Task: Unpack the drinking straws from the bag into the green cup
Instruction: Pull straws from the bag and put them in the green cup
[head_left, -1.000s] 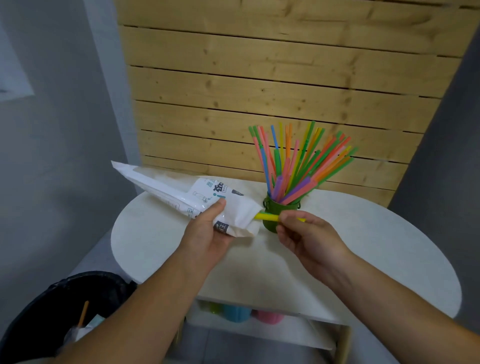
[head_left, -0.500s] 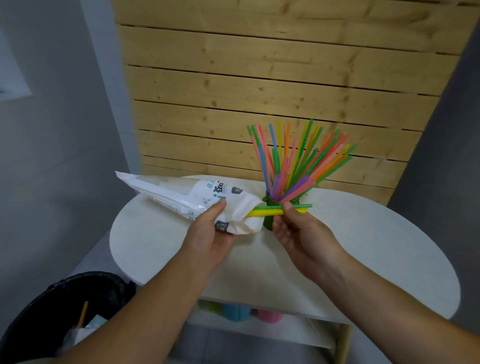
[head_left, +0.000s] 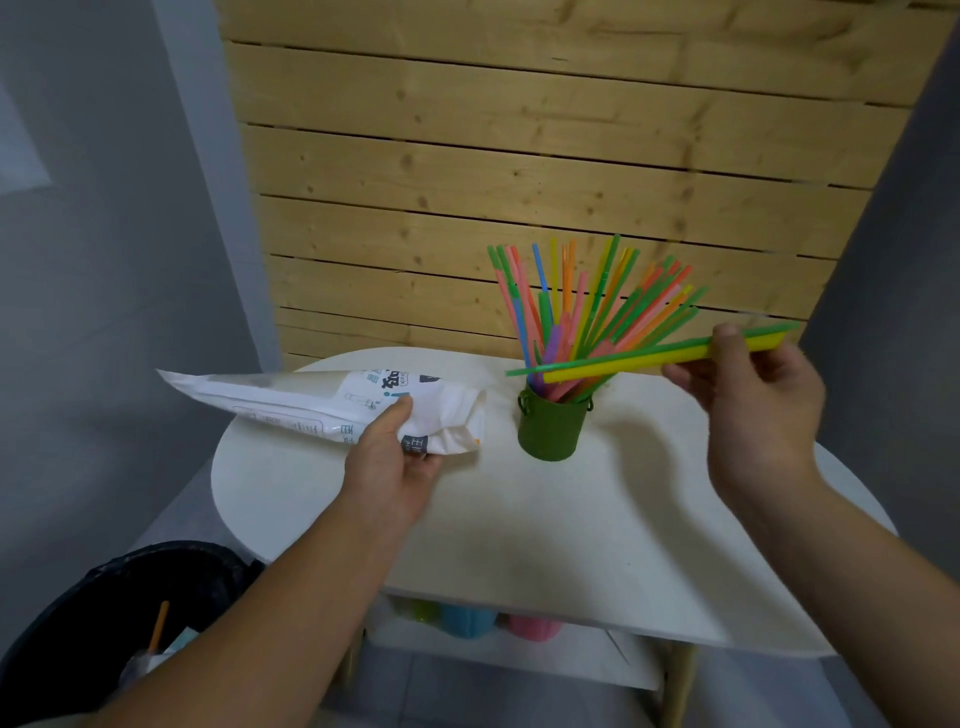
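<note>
Pinching two straws (head_left: 639, 358) near their right ends, the right hand (head_left: 753, 384) holds them almost level, free tips left above the green cup (head_left: 550, 431). They need tipping upright. The left hand (head_left: 395, 457) grips the bag (head_left: 311, 400) near the table's (head_left: 519, 519) left edge.

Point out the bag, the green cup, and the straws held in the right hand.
bag (head_left: 311, 402): head view, on its white printed side.
green cup (head_left: 551, 428): head view, on its front wall.
held straws (head_left: 639, 358): head view, mid-length of the yellow one, left of the right hand (head_left: 753, 395).

Left hand (head_left: 387, 467) grips white printed plastic bag (head_left: 332, 405); right hand (head_left: 753, 395) pinches yellow and green straws (head_left: 634, 359) above straw-filled green cup (head_left: 551, 428).
</note>
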